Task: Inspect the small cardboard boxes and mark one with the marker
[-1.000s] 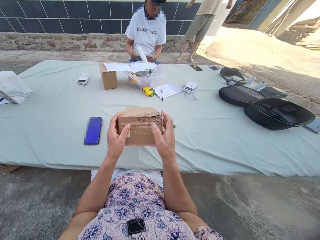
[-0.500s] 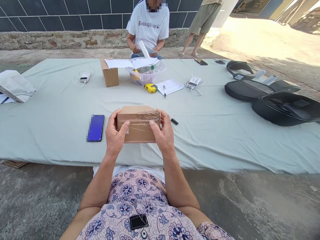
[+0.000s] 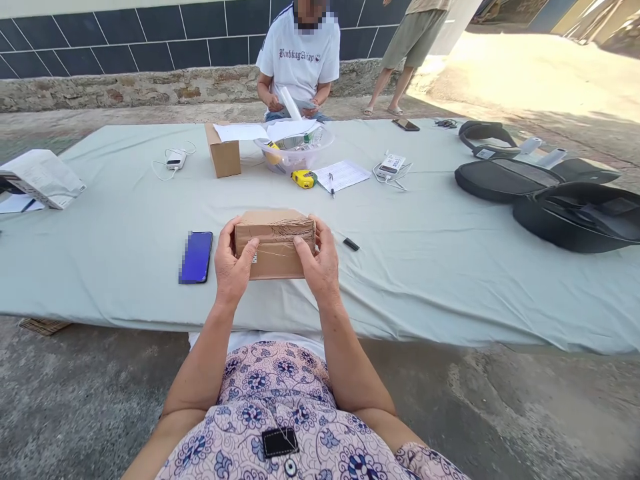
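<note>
Between my two hands I hold a small brown cardboard box (image 3: 277,261) above the near part of the table. Its near edge carries dark scribble-like lines and some loose thin strands. My left hand (image 3: 234,263) grips the left end, thumb on the near face beside a small printed label that is partly covered. On the right end, my right hand (image 3: 319,260) has its thumb on the near face and its fingers behind. A phone (image 3: 196,258) with a blue screen lies left of the box. A short black object, perhaps a pen cap (image 3: 351,244), lies to the right.
Farther back on the cloth-covered table (image 3: 425,287) stand another cardboard box (image 3: 226,157), a clear plastic basin (image 3: 295,159), a yellow tape measure (image 3: 304,179) and a pen (image 3: 332,185) on paper. Black cases (image 3: 575,213) lie right. A person (image 3: 303,67) sits opposite; another stands behind.
The view has shifted slightly, so the table things appear a little farther right. My hands still hold the box in nearly the same pose.
</note>
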Demonstrator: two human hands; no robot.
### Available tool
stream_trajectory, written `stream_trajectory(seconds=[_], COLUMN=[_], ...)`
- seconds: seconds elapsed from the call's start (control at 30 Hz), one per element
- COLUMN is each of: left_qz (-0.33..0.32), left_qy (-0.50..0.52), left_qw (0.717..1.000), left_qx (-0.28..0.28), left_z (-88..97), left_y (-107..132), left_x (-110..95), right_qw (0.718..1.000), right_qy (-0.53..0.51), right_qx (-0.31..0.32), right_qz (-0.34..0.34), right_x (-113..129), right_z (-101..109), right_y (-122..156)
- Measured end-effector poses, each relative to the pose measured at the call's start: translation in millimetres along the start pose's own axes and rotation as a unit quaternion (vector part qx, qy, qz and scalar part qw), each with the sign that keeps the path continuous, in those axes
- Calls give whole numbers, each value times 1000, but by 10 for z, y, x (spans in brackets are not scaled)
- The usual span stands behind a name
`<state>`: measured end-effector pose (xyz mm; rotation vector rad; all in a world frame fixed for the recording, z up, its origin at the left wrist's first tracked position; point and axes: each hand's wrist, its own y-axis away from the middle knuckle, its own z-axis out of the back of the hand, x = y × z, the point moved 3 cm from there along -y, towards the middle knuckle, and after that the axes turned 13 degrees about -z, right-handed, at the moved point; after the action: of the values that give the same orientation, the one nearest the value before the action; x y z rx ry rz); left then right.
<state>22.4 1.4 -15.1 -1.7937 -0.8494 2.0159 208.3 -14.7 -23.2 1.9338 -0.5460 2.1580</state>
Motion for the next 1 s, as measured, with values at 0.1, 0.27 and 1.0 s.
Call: stream_trajectory(seconds=[0.1,0.27,1.0], left_qz=[-3,6,17], left_qy=[4,26,45], left_qw=[1000,1000,999], left_qx=[0,1,-1], left_z=[9,16,23], left_y=[-8,2,35], left_x=[26,31,36], right_qw=[998,984,994], right_qy=[-37,145,-72], right_qx=[47,-102,5], right_qz=[36,-23,80], right_x=[-107,-616,13], right_z=[49,392,651], right_y=[-93,-447,-47])
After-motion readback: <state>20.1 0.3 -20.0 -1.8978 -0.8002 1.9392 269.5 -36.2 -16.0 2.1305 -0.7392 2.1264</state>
